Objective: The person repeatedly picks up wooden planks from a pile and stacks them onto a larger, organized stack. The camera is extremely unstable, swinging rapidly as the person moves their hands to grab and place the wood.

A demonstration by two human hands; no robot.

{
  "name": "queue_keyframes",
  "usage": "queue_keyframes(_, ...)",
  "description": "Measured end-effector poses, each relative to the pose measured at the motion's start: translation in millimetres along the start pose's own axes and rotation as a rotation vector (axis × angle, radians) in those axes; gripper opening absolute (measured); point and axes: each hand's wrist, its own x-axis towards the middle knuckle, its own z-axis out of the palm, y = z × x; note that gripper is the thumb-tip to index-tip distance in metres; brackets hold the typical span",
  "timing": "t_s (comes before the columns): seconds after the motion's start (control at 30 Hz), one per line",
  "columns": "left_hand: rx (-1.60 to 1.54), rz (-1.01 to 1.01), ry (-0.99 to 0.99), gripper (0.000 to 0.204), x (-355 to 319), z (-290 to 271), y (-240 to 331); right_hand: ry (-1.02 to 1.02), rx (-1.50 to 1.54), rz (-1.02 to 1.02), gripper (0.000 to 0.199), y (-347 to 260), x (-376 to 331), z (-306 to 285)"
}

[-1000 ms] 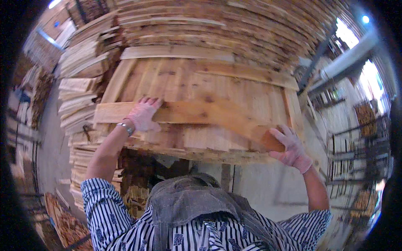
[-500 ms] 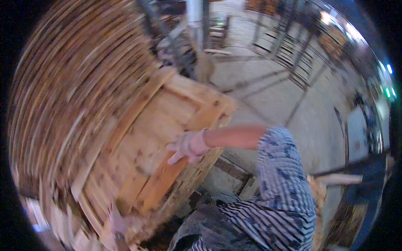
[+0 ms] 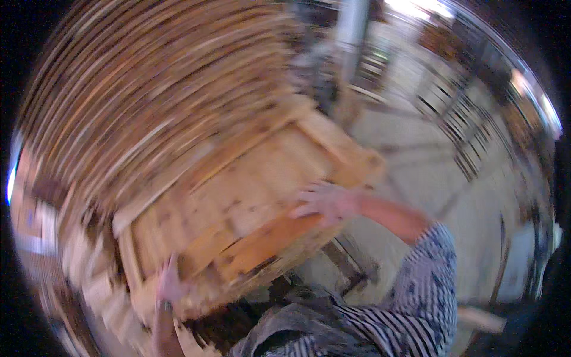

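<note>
A large wooden panel of pale, knotty boards with raised border strips lies in front of me, slanting up to the right. An orange-brown board lies along its near side. My right hand, in what looks like a pale glove, rests on that board's right end with its fingers spread. Near the panel's front left corner, my left hand lies against the wood with fingers stretched and apart. Motion blurs it, and its contact with the edge is hard to make out.
A tall stack of thin boards rises just behind the panel. Lighter wood pieces lie at the left. Beyond the panel stands a grey post, with slatted frames on the concrete floor. A loose wood piece is at lower right.
The whole view has turned, so the panel and stack appear shifted right and less steep. Both hands remain at about the same places on the panel.
</note>
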Motion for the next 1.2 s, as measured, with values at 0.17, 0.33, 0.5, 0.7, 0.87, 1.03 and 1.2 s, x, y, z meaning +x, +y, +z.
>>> queue_keyframes(0.17,-0.134,0.112,0.075,0.097,-13,11,12,0.085,-0.048,0.003,0.088,-21,8,-17)
queue_keyframes(0.33,0.063,-0.020,0.197,0.106,-11,5,36,-0.087,0.602,-0.173,0.076,-97,58,1)
queue_keyframes(0.5,-0.194,-0.115,0.814,0.090,-81,34,83,-0.280,0.693,-0.514,0.049,-211,123,67)
queue_keyframes(0.7,-0.743,-1.009,0.976,0.065,-274,176,83,-0.578,0.839,-0.198,0.040,-278,210,210)
queue_keyframes(0.87,-0.814,-2.024,0.786,0.092,-435,279,43,-1.036,1.180,0.358,0.058,-380,273,283)
queue_keyframes(1.03,-0.918,-2.188,0.542,0.106,-490,297,-26,-1.139,1.412,0.811,0.077,-466,330,344)
queue_keyframes(1.2,-0.889,-2.269,0.208,0.113,-454,278,-75,-1.285,1.676,0.599,0.085,-502,348,406)
